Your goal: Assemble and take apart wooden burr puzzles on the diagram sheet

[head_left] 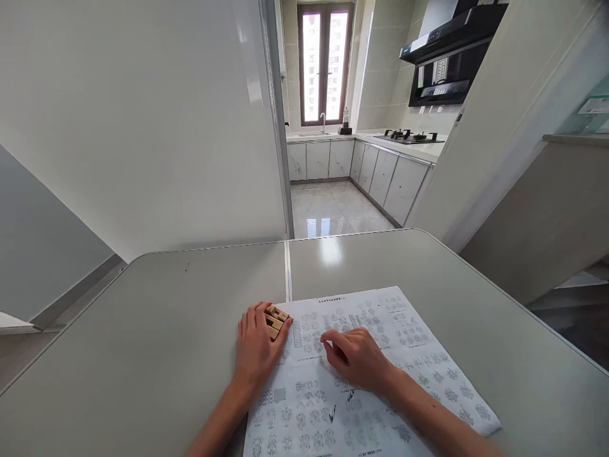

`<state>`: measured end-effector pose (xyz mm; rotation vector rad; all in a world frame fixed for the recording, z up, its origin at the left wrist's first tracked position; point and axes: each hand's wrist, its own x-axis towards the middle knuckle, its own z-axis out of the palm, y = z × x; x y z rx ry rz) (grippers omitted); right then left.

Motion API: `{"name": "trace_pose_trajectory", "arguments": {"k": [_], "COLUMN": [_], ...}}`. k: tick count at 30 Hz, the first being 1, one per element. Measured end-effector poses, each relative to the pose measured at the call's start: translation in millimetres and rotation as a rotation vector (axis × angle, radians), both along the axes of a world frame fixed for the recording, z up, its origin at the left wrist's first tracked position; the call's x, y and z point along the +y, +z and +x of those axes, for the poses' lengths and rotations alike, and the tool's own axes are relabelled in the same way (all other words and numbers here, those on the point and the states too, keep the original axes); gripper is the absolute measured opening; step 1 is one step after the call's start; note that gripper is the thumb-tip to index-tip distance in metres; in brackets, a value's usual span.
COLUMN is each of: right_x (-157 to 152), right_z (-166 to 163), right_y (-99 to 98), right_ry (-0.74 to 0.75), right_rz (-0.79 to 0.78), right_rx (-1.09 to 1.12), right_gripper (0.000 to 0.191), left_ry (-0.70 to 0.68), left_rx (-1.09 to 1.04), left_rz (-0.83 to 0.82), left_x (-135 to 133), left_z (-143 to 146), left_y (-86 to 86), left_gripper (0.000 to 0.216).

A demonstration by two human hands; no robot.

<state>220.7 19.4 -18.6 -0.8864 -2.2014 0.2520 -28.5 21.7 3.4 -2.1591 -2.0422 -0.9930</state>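
My left hand (257, 346) is closed around several light wooden puzzle pieces (275, 322), notched blocks lying close together at the upper left edge of a printed sheet (328, 374). The palm covers part of them. The sheet is white paper with rows of small line diagrams and a few dark handwritten ticks. Over its middle rests my right hand (354, 355), fingers curled in and the bent index finger towards the diagrams. Nothing shows in that hand.
The grey table (143, 355) has a seam down its middle and a raised light edge. Beyond it, a doorway opens onto a kitchen with white cabinets (328, 158), a gas hob (409, 137) and a range hood (447, 38). A white wall (157, 127) stands at the left.
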Motion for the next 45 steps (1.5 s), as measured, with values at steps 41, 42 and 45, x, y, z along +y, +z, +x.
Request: {"name": "trace_pose_trajectory", "arguments": {"k": [41,42,45], "right_x": [1,1,3], "right_z": [-2,-2,-1], "right_y": [1.6,1.8,2.1], "right_ry": [-0.063,-0.078,-0.101], "right_rz": [-0.176,-0.184,-0.206], "right_rx": [0.086,0.098,0.111], "right_gripper": [0.017,0.017,0.016], "left_ry": [-0.381,-0.441,-0.581], "left_rx": [-0.334,-0.32,-0.275], "left_rz": [-0.161,-0.181,-0.249], "left_x": [-17,-18,-23], "left_z": [6,7,11], "left_y": [11.2,11.2,12.8], "left_gripper": [0.055,0.057,0.061]}}
